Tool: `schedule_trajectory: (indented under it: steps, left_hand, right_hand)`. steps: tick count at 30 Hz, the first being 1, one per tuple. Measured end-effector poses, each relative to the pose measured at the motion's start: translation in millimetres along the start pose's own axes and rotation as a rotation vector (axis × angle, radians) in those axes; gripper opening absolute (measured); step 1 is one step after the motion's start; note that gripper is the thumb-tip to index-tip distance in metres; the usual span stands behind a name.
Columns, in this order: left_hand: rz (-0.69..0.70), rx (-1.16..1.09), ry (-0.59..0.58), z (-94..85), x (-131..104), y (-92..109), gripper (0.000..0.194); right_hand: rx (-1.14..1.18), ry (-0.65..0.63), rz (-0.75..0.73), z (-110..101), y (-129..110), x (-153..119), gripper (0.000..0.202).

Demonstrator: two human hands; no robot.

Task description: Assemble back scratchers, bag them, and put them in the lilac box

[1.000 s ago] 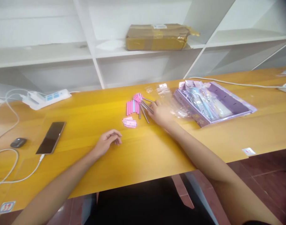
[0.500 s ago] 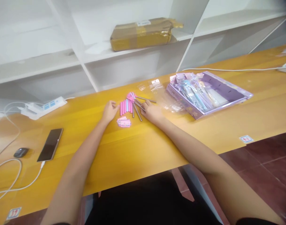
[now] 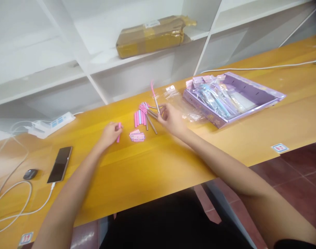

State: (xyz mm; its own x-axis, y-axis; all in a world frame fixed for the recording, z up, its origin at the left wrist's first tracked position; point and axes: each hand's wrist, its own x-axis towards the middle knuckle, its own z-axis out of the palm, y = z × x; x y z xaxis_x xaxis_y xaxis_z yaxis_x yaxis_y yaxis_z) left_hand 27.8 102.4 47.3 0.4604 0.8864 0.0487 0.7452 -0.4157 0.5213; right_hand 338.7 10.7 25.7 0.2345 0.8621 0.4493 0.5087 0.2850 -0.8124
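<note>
My left hand (image 3: 111, 134) pinches a short pink tube-like handle (image 3: 118, 138) upright above the table, left of the cards. My right hand (image 3: 172, 117) grips a metal rod with a pink head (image 3: 155, 95), apparently a back scratcher, raised and tilted with its pink end up. Between my hands lie several more rods (image 3: 151, 123), their pink claw-shaped heads (image 3: 144, 107) bunched together. A row of pink handles and a light-blue one (image 3: 140, 118) sits beside them. Nearer to me is a small pile of pink printed cards (image 3: 137, 136).
A purple box (image 3: 261, 92) with packaged items (image 3: 217, 98) stands at right, clear plastic bags (image 3: 185, 105) beside it. At left are a power strip (image 3: 53, 124), a charging phone (image 3: 59, 165), a black mouse-like object (image 3: 30, 174) and cables. A taped carton (image 3: 152, 36) rests on the shelf.
My left hand has moved left and toward me, taking a pink handle from the row. My right hand has lifted one rod off the bunch, pink end upward. The view has shifted slightly.
</note>
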Motion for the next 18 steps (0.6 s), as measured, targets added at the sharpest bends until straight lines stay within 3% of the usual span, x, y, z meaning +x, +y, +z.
schedule_trajectory:
  steps: [5, 8, 12, 18]
  left_hand:
    - [0.030, -0.348, -0.132, 8.8, -85.1, 12.2, 0.032]
    - [0.056, -0.507, -0.185, 24.0, -117.5, 15.8, 0.033]
    - [0.089, -0.464, -0.221, 36.4, -130.7, 13.9, 0.039]
    - [0.030, -0.516, -0.178, 42.0, -128.5, 8.0, 0.041]
  right_hand:
    - [0.708, -0.343, 0.376, 24.4, -45.7, -31.5, 0.042]
    - [0.903, -0.320, 0.457, 44.2, -56.3, -52.2, 0.053]
    - [0.906, -0.200, 0.473, 57.7, -51.2, -73.9, 0.057]
    - [0.844, -0.184, 0.477, 49.2, -43.5, -73.8, 0.050]
